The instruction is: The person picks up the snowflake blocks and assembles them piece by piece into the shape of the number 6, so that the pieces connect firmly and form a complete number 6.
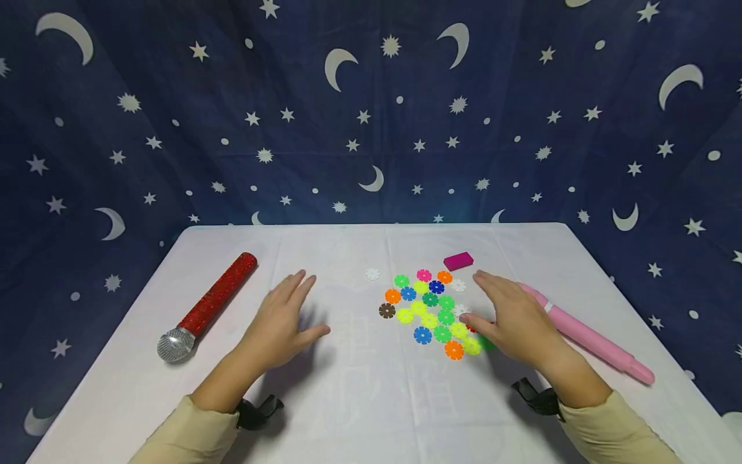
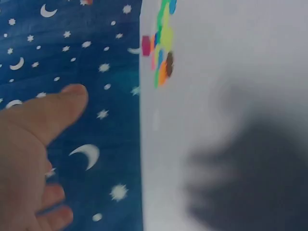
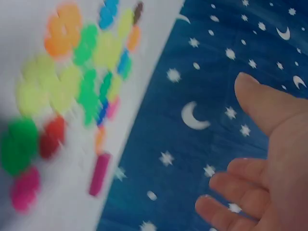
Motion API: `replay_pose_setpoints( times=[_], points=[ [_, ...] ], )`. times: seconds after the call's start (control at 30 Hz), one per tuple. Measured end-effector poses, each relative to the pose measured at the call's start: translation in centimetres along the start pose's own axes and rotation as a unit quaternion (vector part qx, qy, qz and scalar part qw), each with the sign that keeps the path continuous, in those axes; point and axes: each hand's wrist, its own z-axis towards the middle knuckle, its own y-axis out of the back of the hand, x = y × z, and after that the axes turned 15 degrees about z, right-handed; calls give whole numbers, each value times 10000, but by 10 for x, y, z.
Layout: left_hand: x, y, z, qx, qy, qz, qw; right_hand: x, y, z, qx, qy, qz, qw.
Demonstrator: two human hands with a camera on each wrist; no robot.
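Observation:
My left hand (image 1: 282,320) hovers over the white table with thumb and fingers spread, holding nothing; its shadow falls on the cloth. To its left lies a red glittery microphone (image 1: 217,294) with a silver mesh head. My right hand (image 1: 514,317), also spread and bare, hangs over the right edge of a scatter of colourful notched plastic discs (image 1: 430,299) and hides some of them. Just beyond its fingertips is a magenta block (image 1: 458,261). A pink pen-shaped stick (image 1: 597,336) stretches out to the right of that hand, one end partly behind it.
The table (image 1: 348,399) has a white cloth and ends at a dark blue curtain (image 1: 400,84) printed with moons and stars. One white disc (image 1: 373,274) sits apart, left of the scatter. Black straps (image 1: 259,412) circle both wrists.

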Motion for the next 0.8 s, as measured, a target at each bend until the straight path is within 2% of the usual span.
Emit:
replay_pose_setpoints(
  times=[0.07, 0.17, 0.3, 0.4, 0.53, 0.67, 0.8],
  points=[
    [-7, -8, 6, 92, -238, -408, 9988, 0, -11, 1, 170, 71, 289, 9994],
    [-18, -20, 17, 431, -502, -897, 9938, 0, -28, 3, 512, 61, 657, 9965],
    [-31, -39, 35, 942, -702, -1225, 9855, -2, -49, 7, 1018, 4, 992, 9898],
    [-37, -54, 47, 1207, -775, -1347, 9805, -3, -59, 9, 1358, -198, 1084, 9846],
    [-45, -66, 59, 1582, -829, -1402, 9739, -4, -68, 12, 1708, -442, 1069, 9785],
    [-52, -72, 66, 1986, -864, -1276, 9679, -3, -71, 13, 1924, -557, 1006, 9745],
    [-56, -72, 68, 2213, -858, -1146, 9647, -2, -71, 13, 2018, -461, 893, 9743]
  ],
)
